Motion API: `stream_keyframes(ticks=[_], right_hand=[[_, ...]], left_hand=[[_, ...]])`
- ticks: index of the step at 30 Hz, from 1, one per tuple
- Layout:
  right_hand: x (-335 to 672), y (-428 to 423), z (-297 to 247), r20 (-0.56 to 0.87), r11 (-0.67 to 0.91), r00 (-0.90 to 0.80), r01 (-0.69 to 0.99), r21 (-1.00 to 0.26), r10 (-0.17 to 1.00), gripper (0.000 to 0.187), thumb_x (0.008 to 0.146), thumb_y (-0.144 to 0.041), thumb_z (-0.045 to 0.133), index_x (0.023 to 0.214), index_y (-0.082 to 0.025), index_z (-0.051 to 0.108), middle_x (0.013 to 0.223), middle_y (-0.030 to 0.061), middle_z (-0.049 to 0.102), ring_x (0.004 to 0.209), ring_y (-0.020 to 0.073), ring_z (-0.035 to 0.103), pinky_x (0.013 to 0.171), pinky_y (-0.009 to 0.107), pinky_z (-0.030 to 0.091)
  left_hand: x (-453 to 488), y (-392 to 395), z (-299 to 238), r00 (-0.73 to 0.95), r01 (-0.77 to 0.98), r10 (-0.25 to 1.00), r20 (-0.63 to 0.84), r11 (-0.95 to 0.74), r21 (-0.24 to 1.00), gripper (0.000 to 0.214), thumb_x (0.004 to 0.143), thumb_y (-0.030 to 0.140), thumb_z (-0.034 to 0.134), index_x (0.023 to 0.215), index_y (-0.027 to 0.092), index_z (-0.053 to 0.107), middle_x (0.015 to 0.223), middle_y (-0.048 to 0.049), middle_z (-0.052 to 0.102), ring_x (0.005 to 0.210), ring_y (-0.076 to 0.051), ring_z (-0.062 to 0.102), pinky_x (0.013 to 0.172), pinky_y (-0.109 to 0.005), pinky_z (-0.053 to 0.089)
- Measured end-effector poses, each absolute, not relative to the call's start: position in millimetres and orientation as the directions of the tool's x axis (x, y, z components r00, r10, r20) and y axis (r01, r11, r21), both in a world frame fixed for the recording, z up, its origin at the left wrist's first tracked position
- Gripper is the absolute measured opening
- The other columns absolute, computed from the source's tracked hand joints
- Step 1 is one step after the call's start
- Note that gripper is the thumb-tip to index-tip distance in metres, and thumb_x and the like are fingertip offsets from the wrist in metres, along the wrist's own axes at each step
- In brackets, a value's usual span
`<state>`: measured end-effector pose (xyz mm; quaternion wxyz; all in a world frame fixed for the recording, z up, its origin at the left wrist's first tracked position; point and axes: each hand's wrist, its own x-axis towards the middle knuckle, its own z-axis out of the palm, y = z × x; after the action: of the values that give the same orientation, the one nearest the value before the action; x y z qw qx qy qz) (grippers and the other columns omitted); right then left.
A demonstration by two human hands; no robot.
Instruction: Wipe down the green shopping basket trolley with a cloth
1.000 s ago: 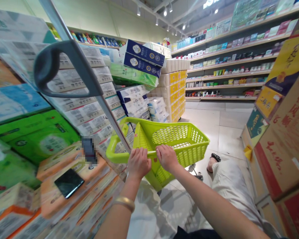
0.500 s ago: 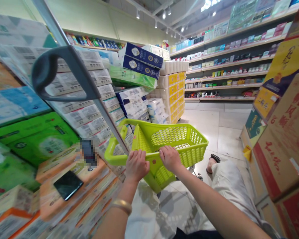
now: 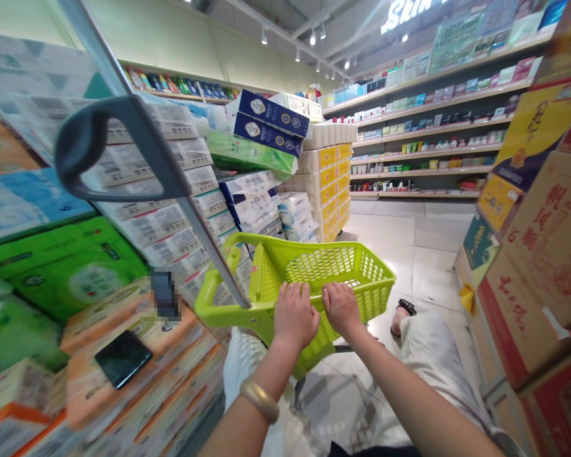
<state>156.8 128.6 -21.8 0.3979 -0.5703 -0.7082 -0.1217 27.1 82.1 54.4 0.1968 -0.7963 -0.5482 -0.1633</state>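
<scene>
A lime-green shopping basket cart (image 3: 371, 298) stands right in front of me, its near rim running left to right. My left hand (image 3: 297, 317) is closed over that rim, fingers curled to the inside. Close beside it on the right, my right hand (image 3: 343, 309) grips the same rim with its fingers bent over. The cart's perforated inside shows no goods. From its left end rises a slanted metal pole with a dark grey loop handle (image 3: 166, 162), which neither hand touches. A gold bangle (image 3: 260, 401) circles my left wrist.
Stacked tissue packs (image 3: 166, 225) crowd the left side. A black phone (image 3: 124, 358) lies on orange packs there. Cardboard cartons (image 3: 537, 254) line the right. Tiled floor (image 3: 400, 235) leads to shelves of small goods (image 3: 433, 127).
My left hand has slid right along the rim, away from the pole and closer to my right hand. My right hand has shifted slightly right. The view has moved a little.
</scene>
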Motion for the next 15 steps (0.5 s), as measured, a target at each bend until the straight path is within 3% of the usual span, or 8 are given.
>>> stream_keyframes(ticks=[5, 15], right_hand=[[168, 121, -23, 0.697, 0.376, -0.090, 0.887, -0.269, 0.711, 0.031, 0.098, -0.027, 0.033, 0.083, -0.021, 0.060, 0.079, 0.0046, 0.061, 0.078, 0.0194, 0.051, 0.077, 0.031, 0.029], [170, 112, -24, 0.693, 0.274, 0.075, 0.884, -0.379, 0.717, 0.030, 0.097, -0.026, 0.037, 0.082, -0.021, 0.062, 0.078, 0.0043, 0.062, 0.079, 0.0192, 0.052, 0.080, 0.032, 0.030]], left_hand=[[34, 84, 32, 0.374, 0.926, 0.842, 0.389, -0.314, -0.210, 0.015, 0.075, 0.023, 0.054, 0.088, 0.017, 0.058, 0.083, -0.0085, 0.060, 0.084, -0.025, 0.053, 0.078, -0.040, 0.040], [32, 72, 21, 0.389, 0.921, 0.783, 0.486, -0.323, -0.217, 0.012, 0.074, 0.022, 0.056, 0.085, 0.019, 0.055, 0.081, -0.0071, 0.057, 0.082, -0.025, 0.049, 0.076, -0.039, 0.035]])
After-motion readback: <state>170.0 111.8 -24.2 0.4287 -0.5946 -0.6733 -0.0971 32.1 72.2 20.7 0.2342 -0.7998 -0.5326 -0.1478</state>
